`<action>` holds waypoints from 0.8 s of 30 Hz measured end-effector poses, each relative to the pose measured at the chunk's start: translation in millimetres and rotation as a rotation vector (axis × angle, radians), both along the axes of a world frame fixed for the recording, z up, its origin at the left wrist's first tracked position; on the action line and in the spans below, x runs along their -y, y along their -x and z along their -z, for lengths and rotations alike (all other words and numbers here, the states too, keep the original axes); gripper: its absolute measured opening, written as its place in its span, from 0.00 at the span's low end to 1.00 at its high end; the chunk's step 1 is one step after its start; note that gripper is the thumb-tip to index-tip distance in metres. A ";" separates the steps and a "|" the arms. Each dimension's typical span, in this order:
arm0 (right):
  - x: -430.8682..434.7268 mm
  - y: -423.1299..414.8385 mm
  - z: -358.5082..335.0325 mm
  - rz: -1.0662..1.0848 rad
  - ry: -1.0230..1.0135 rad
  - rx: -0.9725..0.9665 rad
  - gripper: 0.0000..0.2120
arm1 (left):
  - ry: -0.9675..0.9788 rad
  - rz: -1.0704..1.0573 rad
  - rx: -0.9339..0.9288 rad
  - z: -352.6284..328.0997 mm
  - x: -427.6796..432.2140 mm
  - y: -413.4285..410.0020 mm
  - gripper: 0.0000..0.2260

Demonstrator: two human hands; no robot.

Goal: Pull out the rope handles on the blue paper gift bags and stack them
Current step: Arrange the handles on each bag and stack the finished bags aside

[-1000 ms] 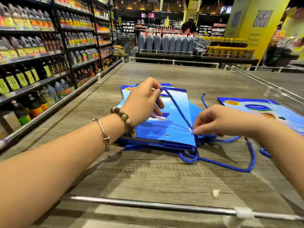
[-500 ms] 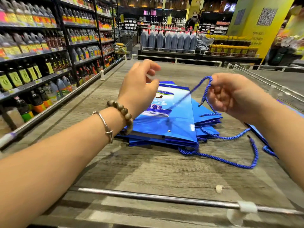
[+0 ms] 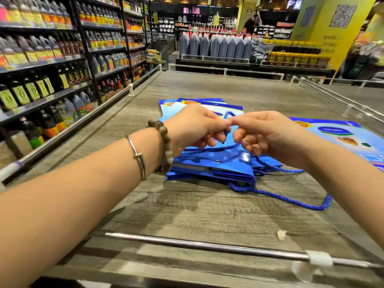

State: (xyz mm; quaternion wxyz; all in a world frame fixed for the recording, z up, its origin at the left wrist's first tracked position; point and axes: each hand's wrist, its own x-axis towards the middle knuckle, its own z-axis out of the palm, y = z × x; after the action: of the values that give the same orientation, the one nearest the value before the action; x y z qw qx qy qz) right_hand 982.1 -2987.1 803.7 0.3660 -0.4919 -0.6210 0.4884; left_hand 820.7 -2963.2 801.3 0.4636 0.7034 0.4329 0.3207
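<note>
A stack of flat blue paper gift bags (image 3: 216, 163) lies in the middle of the wooden table (image 3: 207, 215). My left hand (image 3: 195, 127) and my right hand (image 3: 261, 134) meet fingertip to fingertip just above the stack, both pinching the end of a blue rope handle (image 3: 209, 149) that trails across the top bag. A longer loop of blue rope (image 3: 291, 201) hangs out of the stack's near edge onto the table. Another blue gift bag (image 3: 336, 134) lies flat to the right, partly behind my right forearm.
A metal rail (image 3: 207, 245) runs along the table's near edge, and white rails (image 3: 332, 96) line its right side. Shelves of bottles (image 3: 41, 84) stand close on the left. A small scrap (image 3: 281, 234) lies near the front rail.
My hands were apart with the rope stretched between them; they have come together above the stack, and the rope now lies slack on the top bag.
</note>
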 end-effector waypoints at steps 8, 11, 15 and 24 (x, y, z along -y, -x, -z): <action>2.0 8.7 5.5 0.050 0.061 -0.038 0.01 | 0.200 0.005 0.135 -0.7 3.5 2.9 0.08; 1.1 7.3 5.4 0.108 0.098 -0.091 0.04 | 0.137 -0.026 0.073 1.6 2.3 1.3 0.06; 3.0 4.8 5.5 0.149 0.022 0.053 0.04 | -0.261 -0.024 -0.395 -12.3 -0.3 12.7 0.08; 3.3 17.6 14.9 0.021 -0.194 0.312 0.07 | -0.453 0.219 -0.939 1.9 8.2 38.8 0.22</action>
State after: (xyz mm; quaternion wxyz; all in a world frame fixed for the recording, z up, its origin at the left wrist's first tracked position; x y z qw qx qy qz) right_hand 964.5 -2990.3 788.9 0.3162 -0.5306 -0.7091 0.3402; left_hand 781.9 -2971.3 799.4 0.0870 0.8948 0.4378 0.0064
